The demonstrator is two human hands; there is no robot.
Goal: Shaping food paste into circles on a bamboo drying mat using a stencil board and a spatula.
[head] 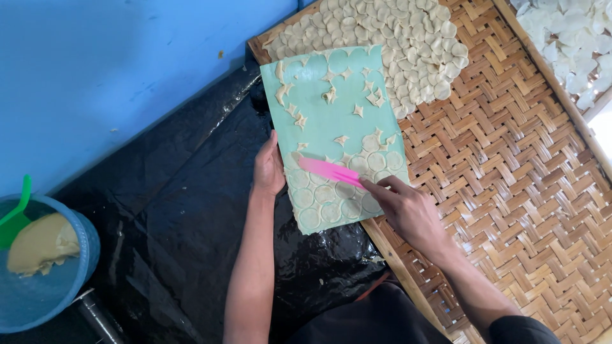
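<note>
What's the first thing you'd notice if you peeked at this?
A bright pink scraper in the right hand, lying across a green board dotted with pale dough circles; the left hand steadies the board's edge. Behind it, a heap of dough rounds lies on a woven bamboo tray.

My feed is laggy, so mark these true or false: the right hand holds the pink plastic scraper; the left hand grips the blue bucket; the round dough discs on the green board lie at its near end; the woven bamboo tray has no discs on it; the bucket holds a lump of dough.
1. The right hand holds the pink plastic scraper: true.
2. The left hand grips the blue bucket: false; it steadies the edge of the green board.
3. The round dough discs on the board lie at its near end: true.
4. The woven bamboo tray has no discs: false; many cover its far end.
5. The bucket holds a dough lump: true.
</note>
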